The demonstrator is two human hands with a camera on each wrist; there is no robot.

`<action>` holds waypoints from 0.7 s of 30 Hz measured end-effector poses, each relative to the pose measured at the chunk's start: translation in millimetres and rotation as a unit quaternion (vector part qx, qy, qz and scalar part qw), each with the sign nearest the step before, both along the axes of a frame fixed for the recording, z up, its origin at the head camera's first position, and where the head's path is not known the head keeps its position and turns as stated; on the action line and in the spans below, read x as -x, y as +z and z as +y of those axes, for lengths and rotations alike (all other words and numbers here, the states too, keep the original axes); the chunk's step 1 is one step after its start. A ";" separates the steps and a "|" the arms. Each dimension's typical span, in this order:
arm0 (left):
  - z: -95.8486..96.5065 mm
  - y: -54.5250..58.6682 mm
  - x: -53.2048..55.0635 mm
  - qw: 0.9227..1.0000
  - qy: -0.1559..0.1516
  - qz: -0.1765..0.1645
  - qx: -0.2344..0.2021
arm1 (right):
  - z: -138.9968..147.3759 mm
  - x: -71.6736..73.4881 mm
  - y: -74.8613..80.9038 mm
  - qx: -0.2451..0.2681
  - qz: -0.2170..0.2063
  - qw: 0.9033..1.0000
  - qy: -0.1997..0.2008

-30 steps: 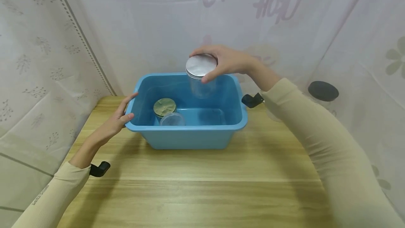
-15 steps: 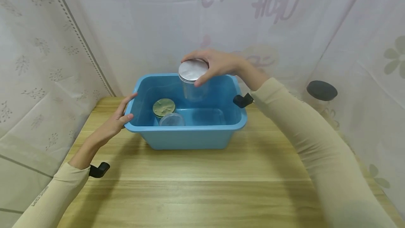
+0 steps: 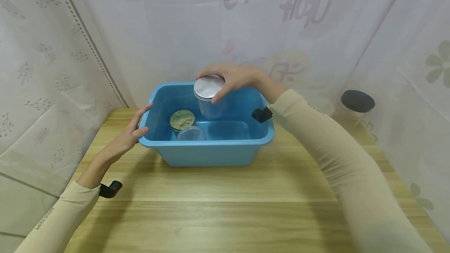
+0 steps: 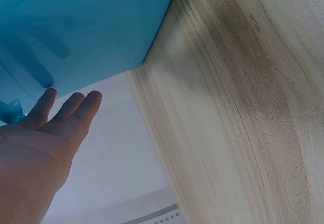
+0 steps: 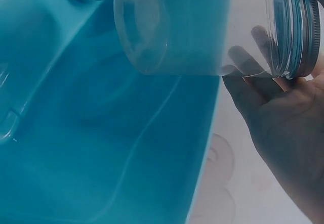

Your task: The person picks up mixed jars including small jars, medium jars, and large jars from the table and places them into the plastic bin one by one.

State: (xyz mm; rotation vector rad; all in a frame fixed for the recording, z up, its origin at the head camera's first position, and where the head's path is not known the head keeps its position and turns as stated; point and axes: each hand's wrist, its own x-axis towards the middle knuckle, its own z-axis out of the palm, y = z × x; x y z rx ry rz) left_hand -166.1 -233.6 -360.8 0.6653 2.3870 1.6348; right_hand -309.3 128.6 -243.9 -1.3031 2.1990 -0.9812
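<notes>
A light blue plastic basin (image 3: pixel 211 153) stands on the wooden table. At its left end my left hand (image 3: pixel 121 138) rests on the rim, thumb and index finger apart; in the left wrist view, three fingers (image 4: pixel 83 107) stretch straight near the outer wall. My right hand (image 3: pixel 235 77) grips a clear jar (image 3: pixel 211 106) from above, around its silver screw lid (image 3: pixel 208 86). The jar hangs upright partly inside the basin, and its see-through body (image 5: pixel 192 27) shows no contents. Inside the basin at left are a jar with a gold lid (image 3: pixel 182 119) and a clear round container (image 3: pixel 191 133).
A jar with a black lid (image 3: pixel 358 101) stands at the right, partly behind the right sleeve. Printed white curtains (image 3: pixel 168 22) hang around the back and sides. Wooden table surface (image 3: pixel 211 206) lies in front of the basin.
My right hand has moved left and down with the silver-lidded jar, deeper into the basin. The left hand keeps its place on the rim.
</notes>
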 end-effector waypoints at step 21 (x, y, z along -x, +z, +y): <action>2.9 -1.3 2.4 1.000 0.011 0.010 0.012 | -7.9 8.7 -26.7 -0.044 -0.040 0.998 0.011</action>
